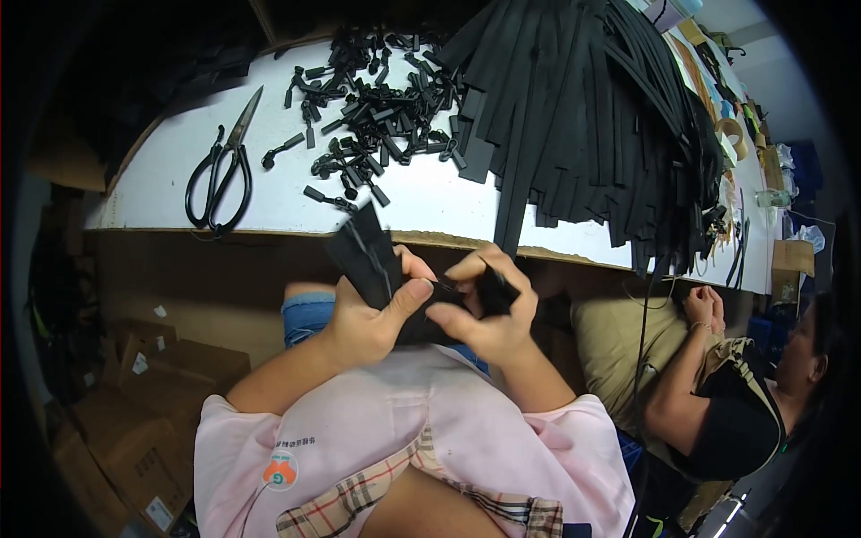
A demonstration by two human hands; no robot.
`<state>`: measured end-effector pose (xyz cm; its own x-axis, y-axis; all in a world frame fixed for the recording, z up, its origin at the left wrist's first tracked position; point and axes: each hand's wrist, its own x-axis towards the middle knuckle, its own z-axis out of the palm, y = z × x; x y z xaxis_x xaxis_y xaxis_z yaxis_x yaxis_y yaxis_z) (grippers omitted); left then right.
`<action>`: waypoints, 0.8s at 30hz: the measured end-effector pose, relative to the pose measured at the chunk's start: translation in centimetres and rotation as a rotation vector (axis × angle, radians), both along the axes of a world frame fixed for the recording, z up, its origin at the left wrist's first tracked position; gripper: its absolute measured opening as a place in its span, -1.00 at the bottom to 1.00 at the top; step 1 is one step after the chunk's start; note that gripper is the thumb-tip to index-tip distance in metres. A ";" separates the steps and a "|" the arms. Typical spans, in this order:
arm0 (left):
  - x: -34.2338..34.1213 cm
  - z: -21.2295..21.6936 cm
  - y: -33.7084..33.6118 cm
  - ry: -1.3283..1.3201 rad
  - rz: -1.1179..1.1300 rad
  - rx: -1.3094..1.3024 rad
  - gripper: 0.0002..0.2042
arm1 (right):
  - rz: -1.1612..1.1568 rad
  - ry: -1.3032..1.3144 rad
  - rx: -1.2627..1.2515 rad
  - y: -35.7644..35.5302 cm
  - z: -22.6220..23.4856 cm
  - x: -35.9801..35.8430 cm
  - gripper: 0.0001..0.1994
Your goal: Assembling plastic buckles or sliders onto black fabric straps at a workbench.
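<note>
- Head view: the left hand [368,318] pinches a bundle of black zipper strips [369,255] between thumb and fingers, just below the white table [161,193] edge.
- The right hand [484,314] pinches 1 black strip end [495,291], touching the bundle.
- Scissors [224,170] and black zipper pulls [377,117] lie on the table.

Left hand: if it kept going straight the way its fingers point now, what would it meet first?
Most likely the right hand. The left hand, holding a black zipper strip, points right across the lap, and the two hands already nearly touch over the strip. Depth is hard to judge.
</note>
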<state>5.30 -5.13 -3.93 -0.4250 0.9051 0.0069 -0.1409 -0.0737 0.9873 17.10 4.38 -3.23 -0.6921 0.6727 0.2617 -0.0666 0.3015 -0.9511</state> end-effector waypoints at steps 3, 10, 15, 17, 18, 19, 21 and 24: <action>0.7 0.0 0.0 0.134 0.085 0.097 -0.88 | 0.229 -0.072 -0.269 1.1 0.7 -0.3 -0.84; -0.8 -0.2 0.9 -0.480 0.017 -0.096 -0.86 | 0.371 0.156 -0.698 -1.3 -2.6 0.2 -0.68; -1.2 0.3 0.4 -0.550 -0.124 -0.129 -0.81 | 0.294 0.133 -0.973 0.6 -1.4 0.8 -0.68; -0.6 0.1 0.4 -0.449 -0.089 -0.130 -0.79 | 0.230 0.071 -0.810 0.1 -1.2 0.4 -0.83; -0.4 0.1 0.4 -0.348 -0.054 -0.134 -0.77 | 0.233 0.070 -0.809 -0.1 -1.2 0.3 -0.83; -0.4 0.5 0.3 -0.298 -0.049 -0.158 -0.78 | 0.178 0.098 -0.760 -0.4 -1.4 0.1 -0.85; -0.3 0.1 0.1 -0.218 -0.046 -0.161 -0.79 | 0.078 0.169 -0.675 -0.8 -1.8 -0.2 -0.86; 0.4 0.2 -0.2 0.008 -0.081 -0.155 -0.81 | -0.088 0.170 -0.721 -1.0 -1.7 -0.6 -0.86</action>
<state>5.73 -5.37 -3.72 -0.3514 0.9269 -0.1321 -0.1319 0.0907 0.9871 16.54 3.37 -4.96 -0.6171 0.7689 -0.1673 -0.2345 -0.3827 -0.8936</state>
